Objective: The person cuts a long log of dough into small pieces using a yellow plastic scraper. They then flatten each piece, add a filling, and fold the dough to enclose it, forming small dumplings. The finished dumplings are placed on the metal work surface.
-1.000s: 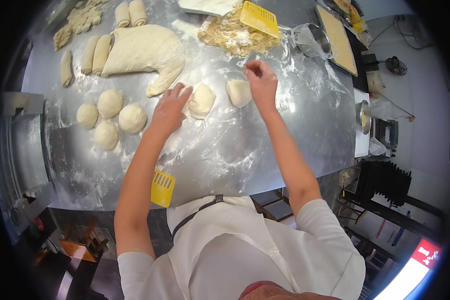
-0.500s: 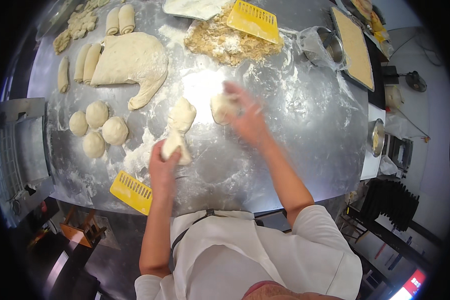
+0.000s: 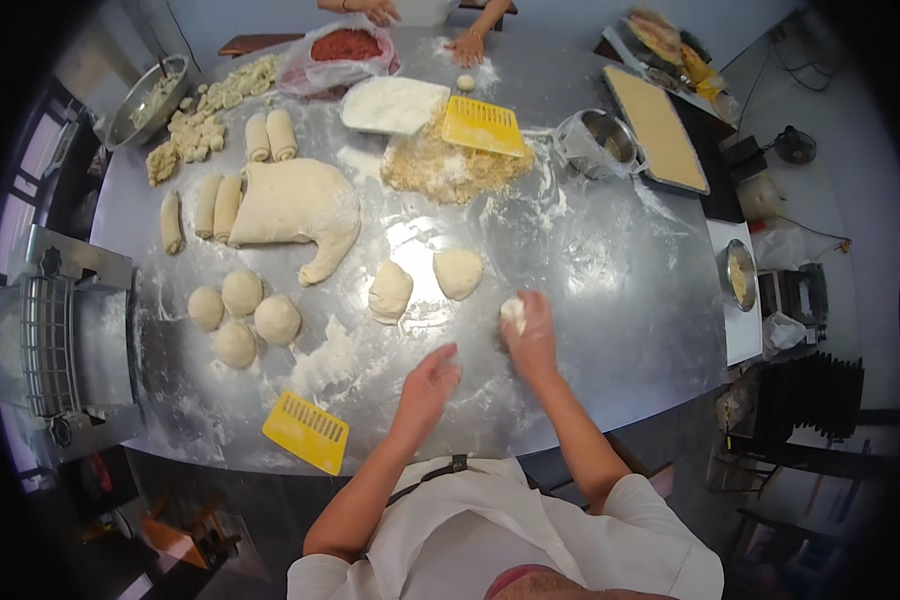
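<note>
My right hand [image 3: 532, 338] is closed around a small pale dough piece [image 3: 513, 314], just above the floured metal table. To its left, my left hand [image 3: 428, 386] is empty, its fingers stretched and slightly bent. Two cut dough lumps [image 3: 391, 292] [image 3: 458, 273] lie apart on the table beyond my hands. Several round dough balls [image 3: 236, 343] sit clustered at the left. Behind them rests a large sheet of dough [image 3: 295, 205] with a tail hanging toward me. A yellow slotted scraper [image 3: 307, 431] lies by the near edge, left of my left hand.
Rolled dough pieces [image 3: 207, 206] and small dough bits [image 3: 196, 136] lie far left. Farther back are a bag of red filling [image 3: 345, 45], a flour tray [image 3: 395, 107], and another yellow scraper [image 3: 483, 126] on crumbly dough. Across the table, another person's hand [image 3: 466, 47] rests.
My left hand has let go of the stretched dough and moved right. My right hand has left the other lump and now grips a small piece. The view has tilted farther across the table.
</note>
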A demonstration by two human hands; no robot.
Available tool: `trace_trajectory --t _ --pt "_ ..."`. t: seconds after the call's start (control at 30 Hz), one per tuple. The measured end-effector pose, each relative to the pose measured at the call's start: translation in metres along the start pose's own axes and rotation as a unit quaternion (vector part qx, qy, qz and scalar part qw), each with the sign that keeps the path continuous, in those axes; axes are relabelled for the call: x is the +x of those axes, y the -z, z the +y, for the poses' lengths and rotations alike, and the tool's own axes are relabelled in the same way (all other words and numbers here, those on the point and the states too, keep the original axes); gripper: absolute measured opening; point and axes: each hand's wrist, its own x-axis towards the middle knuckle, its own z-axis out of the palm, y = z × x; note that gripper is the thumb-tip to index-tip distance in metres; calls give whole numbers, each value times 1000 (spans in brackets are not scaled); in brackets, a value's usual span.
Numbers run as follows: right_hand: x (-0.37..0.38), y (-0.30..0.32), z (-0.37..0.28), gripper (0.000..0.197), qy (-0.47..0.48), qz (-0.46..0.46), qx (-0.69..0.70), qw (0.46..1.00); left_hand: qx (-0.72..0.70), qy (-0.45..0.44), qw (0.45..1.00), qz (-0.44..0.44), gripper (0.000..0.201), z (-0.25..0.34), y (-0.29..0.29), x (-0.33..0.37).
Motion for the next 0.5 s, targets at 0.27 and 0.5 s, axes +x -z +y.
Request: trace_trajectory --t 0.27,0.5 --pt "11 -5 -4 69 64 89 -100 989 45 -27 998 21 33 -57 42 -39" --pt "29 -44 23 55 3 73 -237 969 87 -28 995 45 31 -66 72 -54"
